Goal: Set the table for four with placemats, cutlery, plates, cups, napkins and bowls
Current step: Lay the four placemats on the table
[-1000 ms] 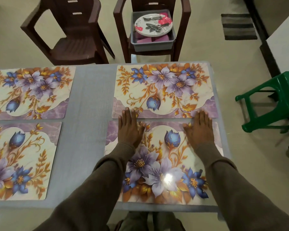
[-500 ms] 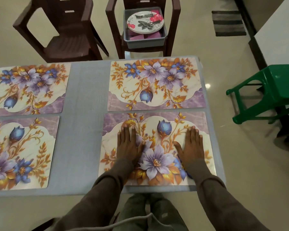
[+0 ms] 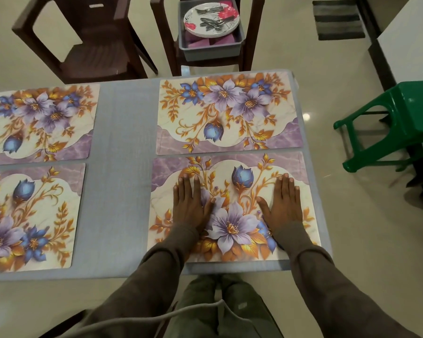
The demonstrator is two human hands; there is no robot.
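both hands flat, fingers straight and close together, palms down on the near right placemat [image 3: 232,191]. left hand [image 3: 189,203] on that mat's left half, thumb angled inward toward the big purple flower; right hand [image 3: 284,202] on its right half, thumb likewise angled inward. nothing pinched or gripped by either. brown sleeves [image 3: 166,245] down to both wrists.

4 floral placemats laid on the grey counter [image 3: 122,167], in 2 pairs. near right mat just short of the counter's front edge, its purple band toward the far side. far right placemat [image 3: 230,115] just beyond it, purple bands almost meeting with a thin strip of counter between. far left placemat [image 3: 39,120] and near left placemat [image 3: 32,215] across a wide bare strip of counter, both cut off by the left edge of the view.

beyond the counter, 2 dark brown chairs. left chair [image 3: 83,40] with a bare seat. right chair [image 3: 248,32] carrying a grey tub [image 3: 210,48]. inside the tub, a stack of flowered plates [image 3: 211,23] with cutlery [image 3: 210,21] lying on top, and something purple [image 3: 205,41] beneath, too hidden to name.

to the right, on the floor, a green plastic stool [image 3: 405,120]. further back, a striped mat [image 3: 337,19] on the floor.
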